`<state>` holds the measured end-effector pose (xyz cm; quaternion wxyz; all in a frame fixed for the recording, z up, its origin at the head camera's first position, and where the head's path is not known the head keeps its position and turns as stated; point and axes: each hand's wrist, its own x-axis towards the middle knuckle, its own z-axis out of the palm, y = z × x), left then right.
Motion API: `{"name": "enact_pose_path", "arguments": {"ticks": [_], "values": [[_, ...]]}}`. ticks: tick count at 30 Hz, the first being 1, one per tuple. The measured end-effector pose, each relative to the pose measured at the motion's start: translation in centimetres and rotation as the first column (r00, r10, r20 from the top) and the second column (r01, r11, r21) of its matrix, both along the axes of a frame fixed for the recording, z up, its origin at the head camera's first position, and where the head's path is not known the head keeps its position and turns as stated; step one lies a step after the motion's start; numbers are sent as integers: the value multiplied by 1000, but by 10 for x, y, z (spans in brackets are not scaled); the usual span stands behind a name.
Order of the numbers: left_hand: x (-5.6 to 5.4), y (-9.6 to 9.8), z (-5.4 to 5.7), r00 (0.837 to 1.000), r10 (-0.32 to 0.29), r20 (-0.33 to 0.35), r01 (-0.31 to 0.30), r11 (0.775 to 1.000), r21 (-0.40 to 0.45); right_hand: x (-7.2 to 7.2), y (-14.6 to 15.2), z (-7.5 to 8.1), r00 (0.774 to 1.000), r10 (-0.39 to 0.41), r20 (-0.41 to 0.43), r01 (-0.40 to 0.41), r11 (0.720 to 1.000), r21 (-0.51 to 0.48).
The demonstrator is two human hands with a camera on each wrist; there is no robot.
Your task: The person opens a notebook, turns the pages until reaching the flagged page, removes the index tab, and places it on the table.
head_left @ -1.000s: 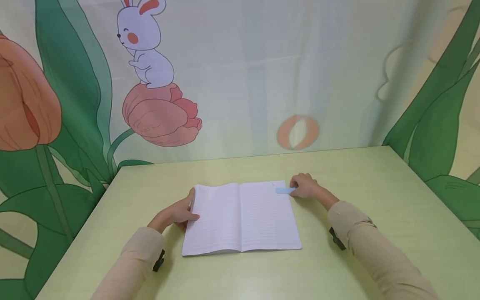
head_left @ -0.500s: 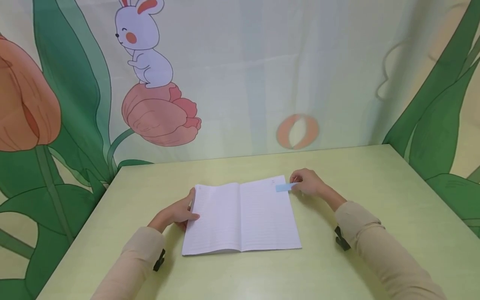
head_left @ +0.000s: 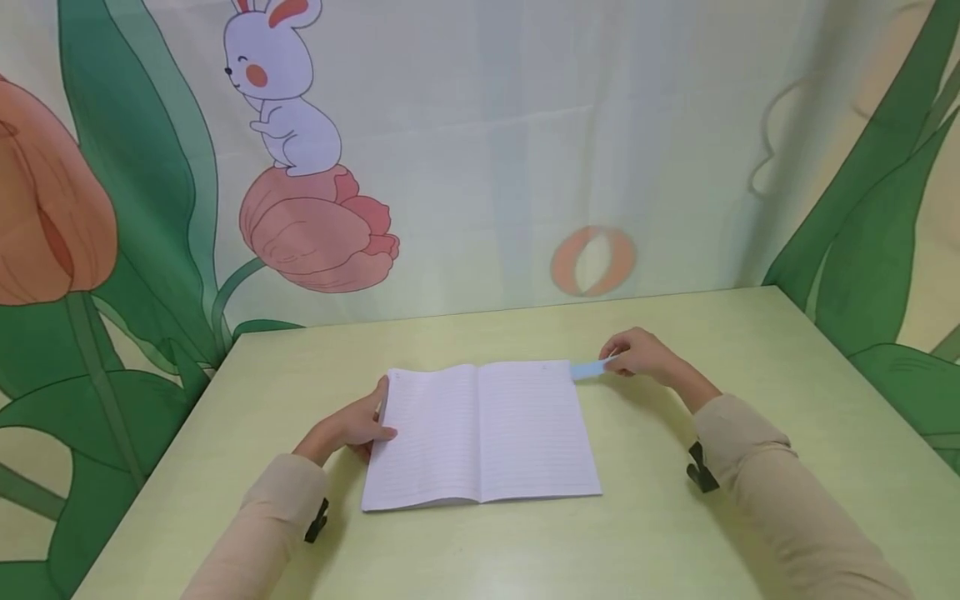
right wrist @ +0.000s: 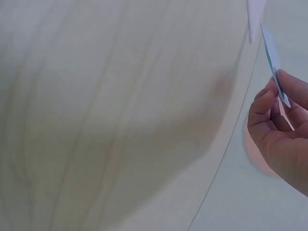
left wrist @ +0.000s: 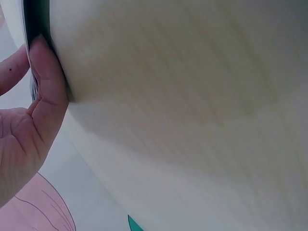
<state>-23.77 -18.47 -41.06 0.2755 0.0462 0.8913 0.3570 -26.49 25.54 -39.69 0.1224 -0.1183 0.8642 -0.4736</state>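
An open lined notebook point(head_left: 480, 442) lies on the table, its two pages spread flat. My left hand point(head_left: 363, 427) grips its left edge, thumb on top of the page and fingers underneath; in the left wrist view that hand point(left wrist: 36, 106) holds the dark-lined edge. My right hand point(head_left: 637, 354) pinches a light blue bookmark point(head_left: 591, 369) between thumb and fingers, just beyond the notebook's upper right corner. Seen from the right wrist, the bookmark point(right wrist: 273, 53) looks like a thin folded strip, its far end close to the page corner point(right wrist: 255, 21).
The pale yellow-green table point(head_left: 525, 550) reaches back to a printed curtain point(head_left: 480, 167) with a rabbit and tulips. Black straps point(head_left: 702, 468) show at the sleeve cuffs. The table's side edges run out left and right.
My right hand has moved right and away from me, drawing the bookmark off the right page. The page's upper right corner rose briefly, then settled lower. My left hand keeps its place.
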Motion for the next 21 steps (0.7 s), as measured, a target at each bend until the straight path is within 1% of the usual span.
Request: {"name": "enact_pose_path", "arguments": {"ticks": [2,4,6,8,11,16,19,21], "values": [[0,-1,0,1000,4,3,-4,1000,0,1,5,0,999,-13,33,14,1000,-6],[1,-1,-1,1000,8,7,-8,1000,3,2,9,-3,998,-35,54,34,999,8],[2,-2,-1,1000,15,9,-15,1000,6,2,12,-6,996,-56,63,54,998,34],[2,-2,-1,1000,13,6,-13,1000,-3,1,15,-10,995,-76,56,71,994,84],[2,-1,-2,1000,19,1,-19,1000,-6,0,16,-15,997,-81,7,78,982,174],[2,-1,-3,1000,19,-11,-19,1000,-2,0,17,-15,992,-62,-105,92,948,305],[1,0,-1,999,25,-23,-25,1000,-7,2,19,-14,986,-65,-151,114,932,345],[1,0,1,999,28,-32,-28,1000,-8,3,21,-13,985,-66,-161,121,926,357]]}}
